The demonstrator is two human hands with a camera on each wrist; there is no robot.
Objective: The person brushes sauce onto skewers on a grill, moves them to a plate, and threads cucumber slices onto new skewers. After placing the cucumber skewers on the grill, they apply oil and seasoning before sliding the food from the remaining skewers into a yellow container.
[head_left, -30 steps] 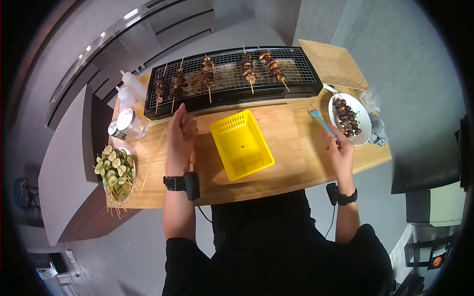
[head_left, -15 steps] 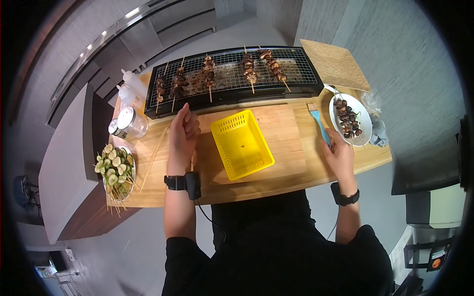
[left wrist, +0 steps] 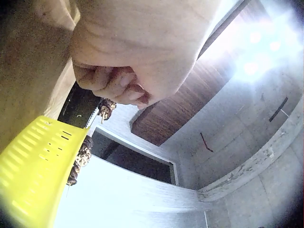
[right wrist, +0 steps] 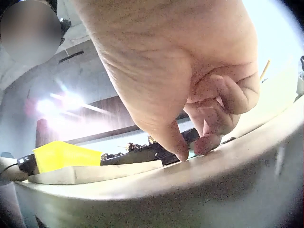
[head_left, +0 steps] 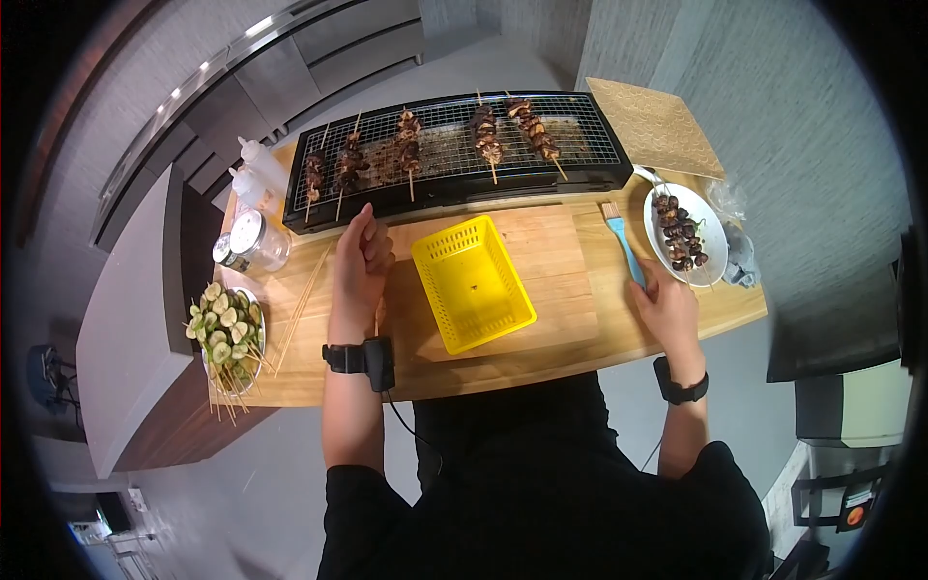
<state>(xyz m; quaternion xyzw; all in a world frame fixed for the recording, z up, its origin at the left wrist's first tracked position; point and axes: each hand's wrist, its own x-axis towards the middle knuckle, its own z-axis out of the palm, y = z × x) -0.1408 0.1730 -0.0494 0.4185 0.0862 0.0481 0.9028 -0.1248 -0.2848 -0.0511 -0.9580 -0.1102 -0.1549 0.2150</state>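
My right hand (head_left: 669, 307) is low at the table's right side, thumb and fingertips around the handle end of a blue basting brush (head_left: 626, 247). The brush lies on the wood, bristles pointing toward the grill. In the right wrist view the thumb and a finger come down close to the tabletop with a bit of blue between them. My left hand (head_left: 362, 266) hovers left of a yellow plastic basket (head_left: 476, 287), fingers loosely curled and holding nothing. Beside the right hand stands a white oval plate (head_left: 713, 239) with browned skewers (head_left: 680, 232).
A black grill (head_left: 454, 198) bears several meat skewers (head_left: 485, 135) along the back. On the left are squeeze bottles (head_left: 259, 174), jars (head_left: 259, 240), bare sticks (head_left: 302, 307) and a plate of sliced-vegetable skewers (head_left: 228, 327). The basket sits on a cutting board (head_left: 565, 280); a gold board (head_left: 657, 126) lies back right.
The right hand has lowered and shifted slightly, its fingers closing in at the brush's handle end, and the brush has turned a little. The left hand has barely moved.
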